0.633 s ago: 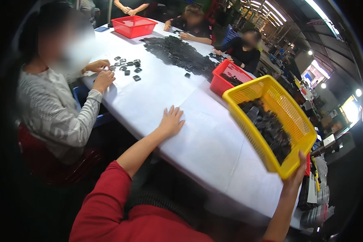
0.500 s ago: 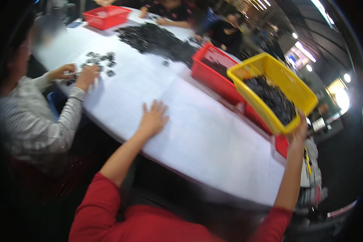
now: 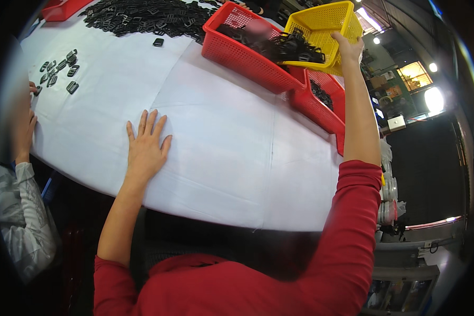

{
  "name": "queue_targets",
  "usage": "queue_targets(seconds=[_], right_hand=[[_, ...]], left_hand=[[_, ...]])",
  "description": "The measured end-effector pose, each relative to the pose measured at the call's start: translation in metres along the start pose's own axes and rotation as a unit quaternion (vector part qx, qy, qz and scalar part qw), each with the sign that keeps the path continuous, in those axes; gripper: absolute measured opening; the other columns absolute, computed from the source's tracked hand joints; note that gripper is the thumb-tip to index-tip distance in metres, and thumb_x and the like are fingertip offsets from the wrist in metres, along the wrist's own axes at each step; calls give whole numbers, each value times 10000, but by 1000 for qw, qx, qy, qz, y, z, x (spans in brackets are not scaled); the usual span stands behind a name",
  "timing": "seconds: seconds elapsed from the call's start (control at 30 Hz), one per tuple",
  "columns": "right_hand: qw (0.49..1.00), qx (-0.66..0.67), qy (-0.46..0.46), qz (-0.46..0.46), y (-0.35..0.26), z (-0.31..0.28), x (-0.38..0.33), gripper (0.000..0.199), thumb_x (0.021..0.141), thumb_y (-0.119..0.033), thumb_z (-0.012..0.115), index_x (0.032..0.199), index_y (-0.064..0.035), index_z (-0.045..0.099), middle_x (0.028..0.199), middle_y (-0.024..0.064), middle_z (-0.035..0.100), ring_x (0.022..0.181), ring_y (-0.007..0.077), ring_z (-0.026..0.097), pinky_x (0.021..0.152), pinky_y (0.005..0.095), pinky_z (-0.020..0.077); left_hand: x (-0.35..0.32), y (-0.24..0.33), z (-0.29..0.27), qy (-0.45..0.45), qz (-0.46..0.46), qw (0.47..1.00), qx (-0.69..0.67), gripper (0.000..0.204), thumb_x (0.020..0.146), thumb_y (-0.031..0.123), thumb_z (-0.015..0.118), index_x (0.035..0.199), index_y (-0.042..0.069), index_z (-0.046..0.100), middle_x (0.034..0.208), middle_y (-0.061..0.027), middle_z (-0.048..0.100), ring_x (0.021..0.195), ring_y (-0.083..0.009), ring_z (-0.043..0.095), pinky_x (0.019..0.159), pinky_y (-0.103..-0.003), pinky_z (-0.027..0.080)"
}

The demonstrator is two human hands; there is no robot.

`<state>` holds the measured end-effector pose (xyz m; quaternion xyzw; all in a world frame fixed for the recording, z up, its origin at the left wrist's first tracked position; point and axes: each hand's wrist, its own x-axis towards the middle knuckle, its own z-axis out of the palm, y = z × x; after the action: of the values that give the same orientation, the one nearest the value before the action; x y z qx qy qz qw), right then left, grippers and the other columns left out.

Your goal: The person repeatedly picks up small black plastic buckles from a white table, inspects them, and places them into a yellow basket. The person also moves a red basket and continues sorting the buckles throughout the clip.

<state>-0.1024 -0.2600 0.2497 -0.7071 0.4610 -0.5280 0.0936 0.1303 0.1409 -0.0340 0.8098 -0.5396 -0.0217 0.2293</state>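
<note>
My right hand (image 3: 349, 50) grips the near right end of a yellow plastic basket (image 3: 326, 26), fingers over its rim. The basket is tipped to the left above a perforated red basket (image 3: 242, 59). Black plastic strap buckles (image 3: 300, 48) lie heaped at its lowered side, against those in the red basket. Further right and nearer stands a second red basket (image 3: 313, 108) with more black buckles inside. My left hand (image 3: 146, 151) lies flat on the white tabletop (image 3: 210, 152), fingers spread, holding nothing.
A large pile of black buckles (image 3: 142, 18) covers the far side of the table, with one loose buckle (image 3: 158, 42) before it. At the left, a co-worker's hand (image 3: 23, 129) is beside several scattered buckles (image 3: 58, 68). Another red basket (image 3: 63, 9) stands far left.
The yellow basket has moved away from me and tipped left over the red basket; its buckles have slid to the lowered side. My left hand stays flat on the table.
</note>
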Motion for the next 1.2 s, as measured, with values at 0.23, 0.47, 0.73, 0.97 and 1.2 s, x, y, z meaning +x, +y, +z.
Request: queue_targets(seconds=[0.23, 0.47, 0.73, 0.97, 1.2], right_hand=[[947, -289, -33, -134, -24, 19, -20, 1075, 606, -460, 808, 1495, -168, 280, 1303, 242, 487, 1230, 400, 473, 1024, 504, 391], [836, -330, -36, -437, -40, -5, -71, 961, 611, -351, 828, 1436, -322, 337, 1365, 192, 354, 1290, 405, 360, 973, 657, 312], [897, 335, -231, 174, -31, -181, -160, 579, 923, -261, 566, 1416, -8, 400, 1316, 131, 542, 1210, 239, 537, 1015, 372, 445], [809, 250, -219, 485, 137, -262, -277, 475, 871, -219, 535, 1295, -3, 525, 1146, 132, 647, 974, 258, 654, 829, 381, 556], [876, -336, -243, 245, 118, -222, -215, 487, 912, -153, 577, 1368, -11, 485, 1193, 172, 612, 1067, 283, 615, 907, 365, 486]], left_hand=[[-3, 5, -4, -6, -3, 1000, -27, 508, 937, 268, 543, 1409, 102, 457, 1526, -116, 348, 1463, -291, 218, 1171, -583, 84], [-5, 9, 2, 7, 2, 999, -52, 501, 932, 281, 552, 1393, 100, 481, 1521, -128, 362, 1458, -303, 233, 1167, -590, 91], [-5, -6, 6, 42, 8, 999, 17, 500, 916, 303, 584, 1376, 123, 502, 1485, -130, 408, 1434, -323, 281, 1155, -585, 168], [96, -18, -22, 20, 6, 997, -71, 256, 879, 262, 627, 1084, 113, 660, 1163, -98, 630, 1077, -308, 581, 897, -447, 471], [237, -119, -23, 270, -33, 949, -157, 202, 894, 145, 593, 1059, 53, 663, 1131, -136, 651, 1042, -337, 611, 906, -409, 479]])
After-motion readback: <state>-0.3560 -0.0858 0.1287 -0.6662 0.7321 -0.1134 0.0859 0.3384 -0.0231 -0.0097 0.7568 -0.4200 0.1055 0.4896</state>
